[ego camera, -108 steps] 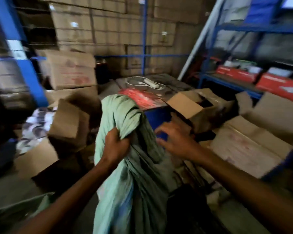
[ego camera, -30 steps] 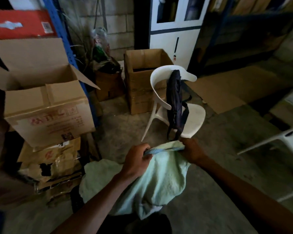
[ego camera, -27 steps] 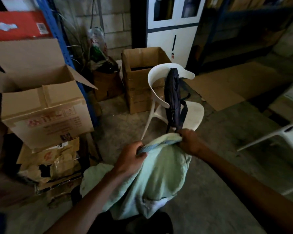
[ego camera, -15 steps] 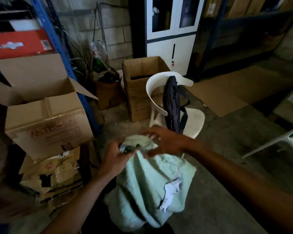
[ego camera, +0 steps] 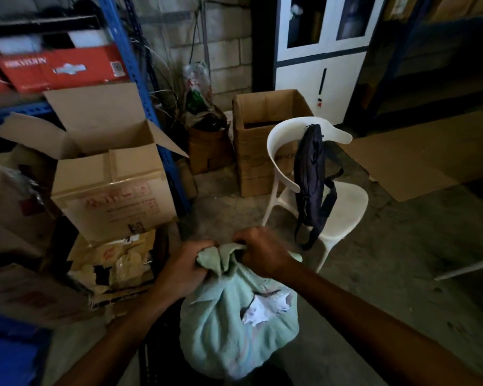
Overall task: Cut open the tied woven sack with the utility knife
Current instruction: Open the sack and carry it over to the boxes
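A pale green woven sack (ego camera: 229,327) bulges in front of me, low in the middle of the view. Its neck is bunched into a knot at the top. My left hand (ego camera: 183,270) grips the left side of that bunched neck. My right hand (ego camera: 262,253) grips the right side, knuckles up. A tear in the sack's front shows white material (ego camera: 265,307) inside. No utility knife is visible.
A white plastic chair (ego camera: 343,207) with a dark bag (ego camera: 310,185) hung on it stands just beyond the sack. Open cardboard boxes (ego camera: 109,185) and a blue rack post (ego camera: 145,107) crowd the left. Another box (ego camera: 260,151) and flat cardboard (ego camera: 418,154) lie behind. The floor is bare concrete.
Both hands have come together at the sack's top and closed on its gathered neck; half a second ago the right hand was passing over it. The sack now hangs rounder.
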A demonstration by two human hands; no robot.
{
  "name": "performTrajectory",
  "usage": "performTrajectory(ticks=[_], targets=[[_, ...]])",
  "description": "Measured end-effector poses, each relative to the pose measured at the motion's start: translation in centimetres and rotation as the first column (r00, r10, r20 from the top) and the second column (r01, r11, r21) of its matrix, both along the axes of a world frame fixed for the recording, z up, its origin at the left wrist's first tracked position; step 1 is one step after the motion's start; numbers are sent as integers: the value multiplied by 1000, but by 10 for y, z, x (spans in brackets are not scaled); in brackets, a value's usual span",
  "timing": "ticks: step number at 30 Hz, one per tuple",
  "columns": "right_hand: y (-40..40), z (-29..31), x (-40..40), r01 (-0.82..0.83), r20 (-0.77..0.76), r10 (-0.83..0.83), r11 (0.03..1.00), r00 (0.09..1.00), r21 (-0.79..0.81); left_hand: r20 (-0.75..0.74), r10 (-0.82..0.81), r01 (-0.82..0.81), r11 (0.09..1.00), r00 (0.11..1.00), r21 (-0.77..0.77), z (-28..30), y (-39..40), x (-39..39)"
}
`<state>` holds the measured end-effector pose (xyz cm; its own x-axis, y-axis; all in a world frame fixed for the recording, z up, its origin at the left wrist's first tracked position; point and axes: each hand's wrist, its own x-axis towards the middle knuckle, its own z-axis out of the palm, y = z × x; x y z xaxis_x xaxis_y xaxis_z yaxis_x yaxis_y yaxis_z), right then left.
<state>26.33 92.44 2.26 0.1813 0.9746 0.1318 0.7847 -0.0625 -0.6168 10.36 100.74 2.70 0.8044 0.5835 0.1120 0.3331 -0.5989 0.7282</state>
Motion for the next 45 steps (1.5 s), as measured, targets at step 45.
performTrajectory(ticks=[45], targets=[[22, -62, -51, 101, 192, -81, 990, 978, -97, 130, 544, -503, 827, 829, -251, -6, 54, -84]])
